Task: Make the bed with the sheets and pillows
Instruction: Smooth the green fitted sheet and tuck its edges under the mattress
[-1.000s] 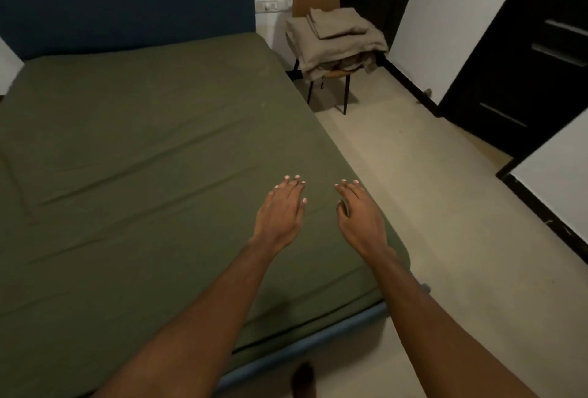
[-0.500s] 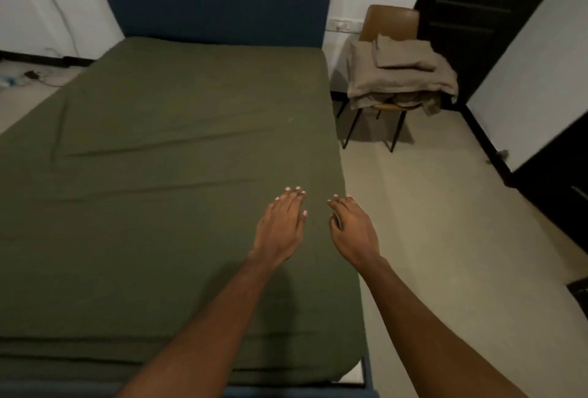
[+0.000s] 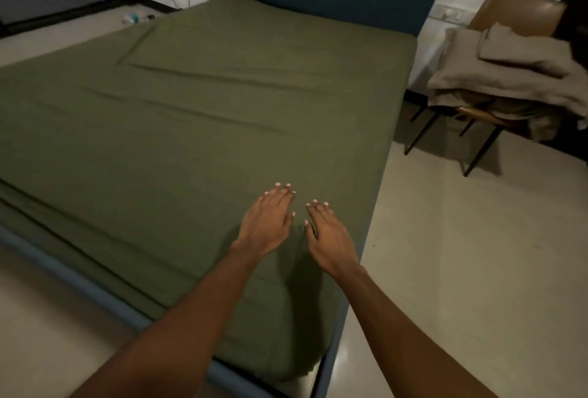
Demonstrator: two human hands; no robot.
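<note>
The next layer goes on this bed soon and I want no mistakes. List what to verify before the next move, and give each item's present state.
1. Hands free: left hand and right hand hold nothing, fingers straight, above the sheet: ok.
2. Green sheet spread to every edge in view: ok.
3. Sheet smooth: long creases cross the middle: not ok.
4. Near corner wrapped over the edge: ok; tucked underneath: cannot tell.
5. Next linen within reach: folded beige linens lie on the chair beside the bed: ok.
</note>
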